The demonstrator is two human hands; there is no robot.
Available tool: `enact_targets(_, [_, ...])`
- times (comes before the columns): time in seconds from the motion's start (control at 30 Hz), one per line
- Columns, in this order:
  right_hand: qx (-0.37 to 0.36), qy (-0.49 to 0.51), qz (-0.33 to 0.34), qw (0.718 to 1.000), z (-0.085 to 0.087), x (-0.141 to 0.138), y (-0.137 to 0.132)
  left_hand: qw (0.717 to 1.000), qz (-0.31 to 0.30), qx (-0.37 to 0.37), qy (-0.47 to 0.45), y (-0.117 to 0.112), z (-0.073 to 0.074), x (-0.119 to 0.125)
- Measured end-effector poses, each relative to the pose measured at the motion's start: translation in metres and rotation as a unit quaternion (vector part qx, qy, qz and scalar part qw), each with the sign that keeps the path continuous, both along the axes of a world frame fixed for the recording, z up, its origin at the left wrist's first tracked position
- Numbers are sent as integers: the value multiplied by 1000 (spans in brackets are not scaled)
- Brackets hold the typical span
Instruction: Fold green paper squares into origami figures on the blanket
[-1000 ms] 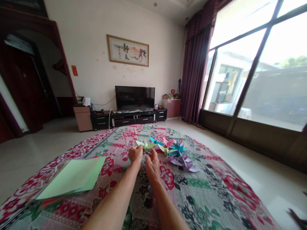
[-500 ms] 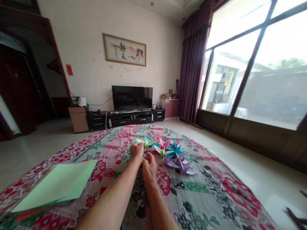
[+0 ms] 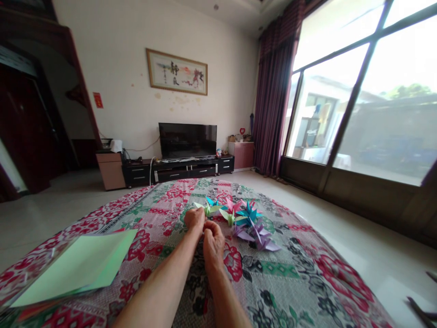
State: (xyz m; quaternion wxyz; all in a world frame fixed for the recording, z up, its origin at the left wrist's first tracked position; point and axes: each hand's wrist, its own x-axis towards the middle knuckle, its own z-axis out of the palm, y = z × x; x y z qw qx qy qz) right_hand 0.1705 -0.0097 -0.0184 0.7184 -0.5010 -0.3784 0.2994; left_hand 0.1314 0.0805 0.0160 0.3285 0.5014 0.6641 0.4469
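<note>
My left hand [image 3: 194, 219] is closed at the near side of a light green paper crane [image 3: 208, 210], its fingertips against the folded body. Just below and to the right, my right hand [image 3: 214, 240] has its thumb and fingers curled together, close against the left hand. Whatever its fingertips pinch is too small to make out. Another light green paper crane [image 3: 231, 219] stands to the right. Around it are a blue crane [image 3: 250, 212], a pink crane [image 3: 233, 206] and purple cranes [image 3: 261, 235]. One more blue crane [image 3: 212, 202] shows partly behind the held one.
A flowered cloth [image 3: 157, 246] covers the round table under my arms. On its left lies a stack of light green paper [image 3: 78, 266], with other colours beneath. Beyond the table stand a television [image 3: 187, 140] on a low black cabinet [image 3: 177, 172] and, to the right, large windows.
My right hand's fingers have curled closed and come up against the left hand. The held green crane sits slightly lower. The other cranes stay where they were.
</note>
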Motion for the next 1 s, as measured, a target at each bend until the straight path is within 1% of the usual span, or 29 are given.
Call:
enact_targets(0.13, [-10, 4, 4, 1000, 5, -1, -1, 1000, -7, 1, 10, -1, 5, 3])
enact_targets(0.43, [4, 32, -42, 999, 9, -4, -2, 999, -30, -4, 21, 3, 9, 9])
enact_targets(0.57, [-8, 40, -37, 998, 13, -4, -4, 1000, -20, -15, 10, 7, 8, 10])
enact_targets(0.73, [-10, 37, -29, 999, 16, -4, -6, 1000, 0, -18, 3, 12, 2, 8])
enact_targets(0.87, [-13, 40, -24, 999, 14, -4, -6, 1000, 7, -10, 13, 15, -3, 5])
enact_targets(1.0, [-10, 45, -14, 999, 12, -5, -4, 999, 20, 0, 25, 14, -5, 5])
